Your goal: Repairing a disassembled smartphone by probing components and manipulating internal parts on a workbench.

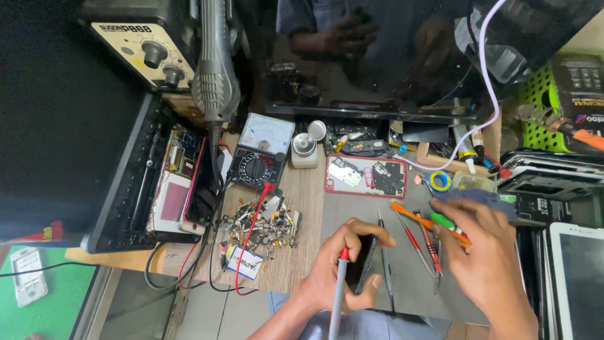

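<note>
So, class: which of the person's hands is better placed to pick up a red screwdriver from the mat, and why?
Probably the right hand. It hovers with spread fingers directly over the screwdrivers on the grey mat. The left hand is already occupied, holding a dark phone and a red-tipped probe.

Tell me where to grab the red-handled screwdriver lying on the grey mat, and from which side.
Take the red-handled screwdriver by its red handle, the thicker upper part, coming from above with fingers across its width. It lies flat on the grey mat, so only its top is free. The right hand hovers beside it among other tools; the left hand holds a dark phone.
</note>
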